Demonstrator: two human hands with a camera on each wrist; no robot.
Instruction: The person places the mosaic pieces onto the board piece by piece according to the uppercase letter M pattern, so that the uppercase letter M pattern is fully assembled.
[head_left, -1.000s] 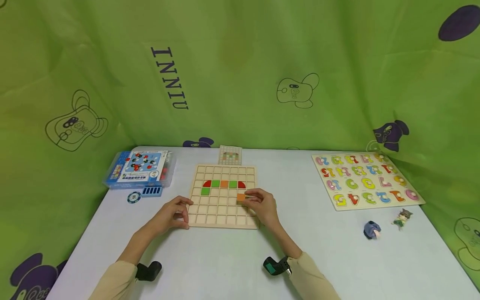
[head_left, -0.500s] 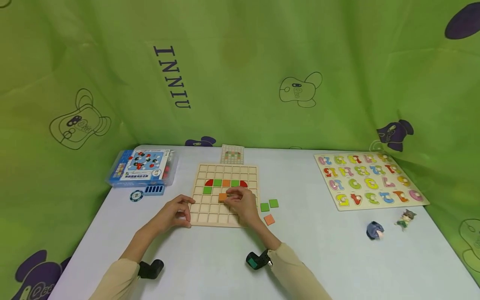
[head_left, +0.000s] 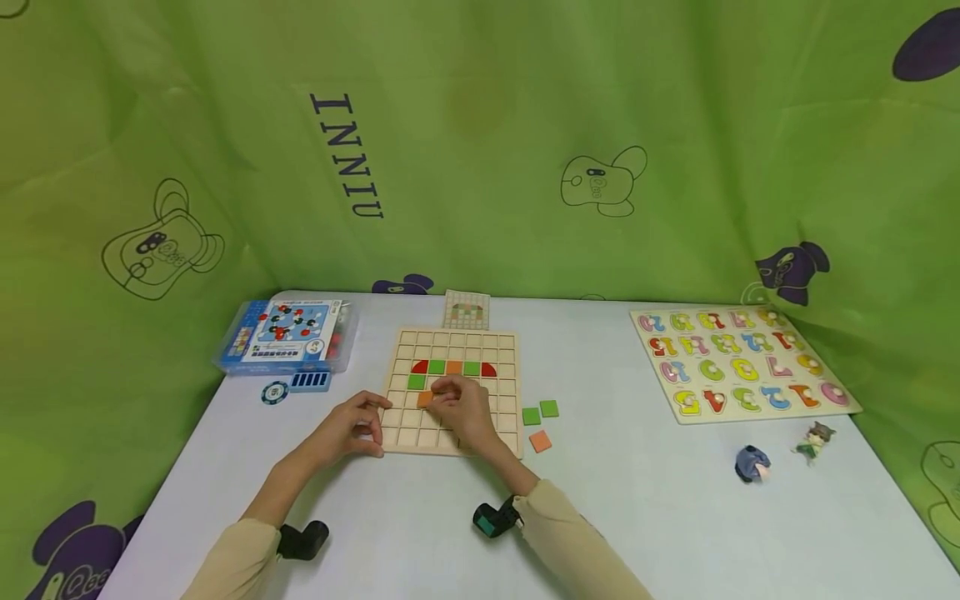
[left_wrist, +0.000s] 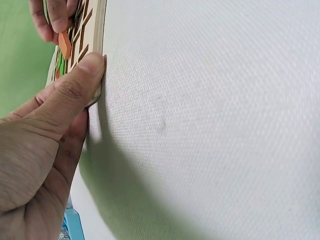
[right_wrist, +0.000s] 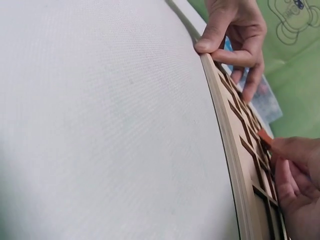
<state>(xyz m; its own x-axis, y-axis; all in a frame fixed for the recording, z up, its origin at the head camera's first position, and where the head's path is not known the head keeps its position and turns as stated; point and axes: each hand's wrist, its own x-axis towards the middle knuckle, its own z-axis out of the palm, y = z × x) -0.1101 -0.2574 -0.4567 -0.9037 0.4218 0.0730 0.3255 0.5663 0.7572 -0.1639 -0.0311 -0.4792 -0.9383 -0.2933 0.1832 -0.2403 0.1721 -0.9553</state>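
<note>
A wooden grid board (head_left: 442,440) lies on the table, its cells partly filled with red quarter-round, green and orange tiles. My left hand (head_left: 348,429) grips its near left corner; in the left wrist view the thumb (left_wrist: 90,65) presses the corner's edge. Between thumb and fingertips my right hand (head_left: 467,410) pinches an orange square tile (head_left: 425,399), held tilted over the board's left part, just below a green tile (head_left: 416,382). The right wrist view shows the same orange tile (right_wrist: 265,137) close over the grid.
Right of the board lie two green tiles (head_left: 531,416) and a loose orange tile (head_left: 540,442). Behind it is a pattern card (head_left: 467,309). A plastic box (head_left: 288,337) stands left, a number puzzle (head_left: 742,367) right, with two small figures (head_left: 752,464) before it.
My right hand has carried the orange tile leftward across the board, uncovering the loose tiles at its right. My left hand has stayed at the corner.
</note>
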